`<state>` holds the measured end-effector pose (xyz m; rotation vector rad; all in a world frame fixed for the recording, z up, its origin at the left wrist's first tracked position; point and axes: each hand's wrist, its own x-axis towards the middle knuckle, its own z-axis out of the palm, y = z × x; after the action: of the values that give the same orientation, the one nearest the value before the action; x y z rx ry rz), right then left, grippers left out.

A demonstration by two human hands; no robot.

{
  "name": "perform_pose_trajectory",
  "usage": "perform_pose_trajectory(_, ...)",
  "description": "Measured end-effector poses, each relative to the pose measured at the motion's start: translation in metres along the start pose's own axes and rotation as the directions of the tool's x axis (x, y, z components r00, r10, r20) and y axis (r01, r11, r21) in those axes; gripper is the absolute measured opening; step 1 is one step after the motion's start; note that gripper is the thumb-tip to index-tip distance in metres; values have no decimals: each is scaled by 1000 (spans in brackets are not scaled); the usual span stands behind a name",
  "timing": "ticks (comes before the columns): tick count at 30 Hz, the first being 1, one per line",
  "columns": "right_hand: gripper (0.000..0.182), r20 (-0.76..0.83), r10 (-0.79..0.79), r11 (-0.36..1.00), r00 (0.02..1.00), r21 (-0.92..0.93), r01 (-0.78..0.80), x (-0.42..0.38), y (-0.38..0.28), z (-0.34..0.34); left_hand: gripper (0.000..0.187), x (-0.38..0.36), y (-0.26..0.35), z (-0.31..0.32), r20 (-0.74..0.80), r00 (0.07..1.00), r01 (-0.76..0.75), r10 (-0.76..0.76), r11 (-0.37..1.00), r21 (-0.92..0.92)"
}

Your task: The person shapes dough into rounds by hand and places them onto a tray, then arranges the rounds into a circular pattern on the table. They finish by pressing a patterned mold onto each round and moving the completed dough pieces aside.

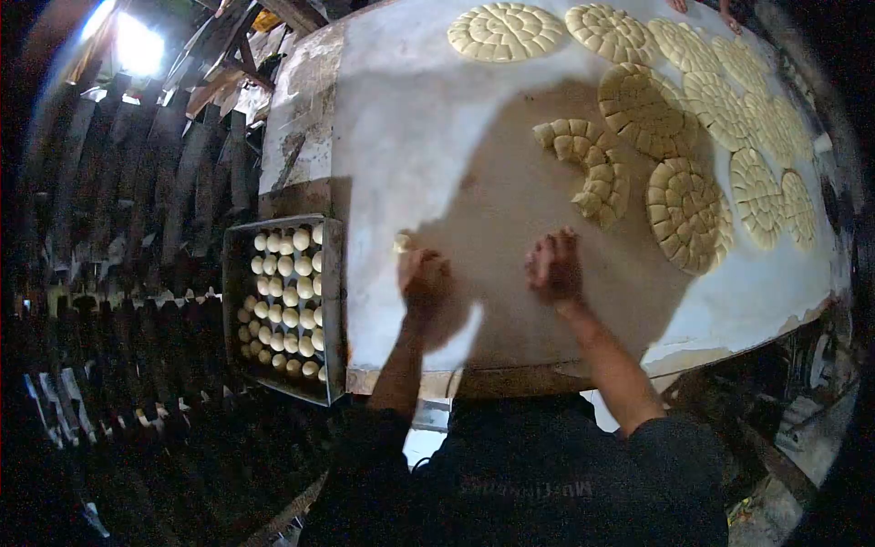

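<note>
My left hand (427, 278) rests on the pale tabletop (401, 118) with its fingers curled under. Right by its fingertips lies a small piece of dough (402, 242). My right hand (554, 266) is also curled, knuckles up, on the table; what lies under either palm is hidden. Beyond the right hand is a partly used round of dough (602, 178), cut into wedges and left as a curved strip. A full cut round of dough (688, 214) lies farther right.
A metal tray (335, 301) with rows of dough balls (290, 317) stands left of the table. More cut dough rounds (506, 33) cover the far and right sides. Another person's hand (729, 20) shows at the far edge. A dark slatted wall (137, 182) stands left.
</note>
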<state>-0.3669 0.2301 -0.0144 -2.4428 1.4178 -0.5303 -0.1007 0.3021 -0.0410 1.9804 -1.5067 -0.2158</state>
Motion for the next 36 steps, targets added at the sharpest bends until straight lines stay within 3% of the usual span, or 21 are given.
perform_pose_trajectory(2,30,-204,-68,997,977,-37,61,-15,-18,45,20,-9,50,-7,20,1000,-16,19,993,-118)
perform_pose_trajectory(4,24,-84,-238,968,968,62,244,-43,-25,25,20,-51,16,-4,282,896,-412,343,878,242)
perform_pose_trajectory(8,19,-1,-240,959,971,157,237,-70,67,22,21,-84,-48,-59,389,907,-187,161,982,30)
perform_pose_trajectory(10,22,-121,-176,984,977,-35,173,-23,68,7,25,-53,-95,-71,163,975,-150,150,989,-15)
perform_pose_trajectory(13,23,-290,52,995,956,-68,-75,27,31,27,21,16,-40,-70,-82,928,-347,364,923,164)
perform_pose_trajectory(15,22,-286,299,954,910,82,-288,39,-9,33,14,16,-15,-56,146,976,-168,161,985,40)
perform_pose_trajectory(17,19,-260,250,968,933,104,-230,19,-33,44,17,-20,-19,-25,267,960,-35,85,982,-186)
perform_pose_trajectory(18,18,-250,228,972,941,117,-204,1,-45,46,21,-38,-16,-36,295,929,-142,222,953,-269)
perform_pose_trajectory(20,16,-171,-32,999,985,-11,31,-34,-42,37,30,-101,-46,-22,143,885,-418,442,892,-172)
perform_pose_trajectory(21,17,-67,34,999,997,30,-32,-44,-40,24,32,-100,-58,-46,294,887,-309,357,930,-197)
perform_pose_trajectory(22,18,50,96,993,994,61,-99,-46,-36,4,33,-102,-63,-87,443,858,-185,261,961,-207)
perform_pose_trajectory(23,17,260,362,908,895,121,-402,-37,-20,-13,33,-96,-74,-126,451,849,-198,277,957,-214)
perform_pose_trajectory(24,16,465,564,729,682,107,-676,-29,-13,-27,33,-91,-85,-166,459,839,-211,292,952,-221)
perform_pose_trajectory(25,20,456,587,747,669,13,-665,-17,-27,-33,30,-68,-103,-206,333,846,-360,417,906,-222)
perform_pose_trajectory(26,24,441,610,756,659,-75,-650,5,-47,-36,31,-43,-133,-236,323,943,31,78,948,-318)
perform_pose_trajectory(27,26,385,501,845,775,-27,-533,14,-47,-14,33,-18,-163,-266,273,923,374,-271,799,-471)
perform_pose_trajectory(28,29,318,378,917,869,0,-399,24,-48,7,35,5,-195,-297,151,901,426,-406,767,-480)
perform_pose_trajectory(31,29,351,38,922,936,350,-168,106,-217,61,42,58,-300,-363,-89,940,326,-330,944,-56)
perform_pose_trajectory(33,34,316,-489,822,813,480,308,163,-392,37,47,72,-355,-355,-49,932,361,-359,930,62)
perform_pose_trajectory(35,42,137,-562,610,816,735,296,187,-479,78,50,69,-420,-314,-139,967,243,-214,939,243)
perform_pose_trajectory(36,42,12,-612,575,791,693,435,201,-509,115,55,54,-433,-312,-145,966,226,-214,972,66)
